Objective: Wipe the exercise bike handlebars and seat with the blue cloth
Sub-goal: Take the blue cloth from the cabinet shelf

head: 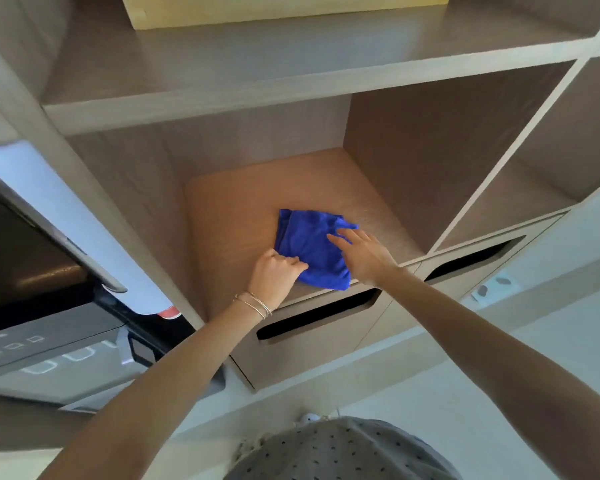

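- The blue cloth lies folded on the bottom board of an open shelf compartment, near the front edge, and one corner hangs a little over that edge.
- My left hand is at the near left edge of the cloth. The fingers are curled together and pinch this edge, with the knuckles up.
- On my left wrist there are thin bracelets.
- My right hand lies on the right part of the cloth, palm down. The fingers are stretched and a little apart, they press flat and do not grip anything.
- Both my arms are bare and reach forward from the lower part of the view.
- Just under the cloth's compartment there is a drawer with a long dark slot as handle. A second one is beside it, on the right.
- On the left stands a dark machine with a grey and white frame; I cannot tell what machine it is.
- Above, on a higher board, there is a pale yellow box, only partly in view.
- The floor under me is light.
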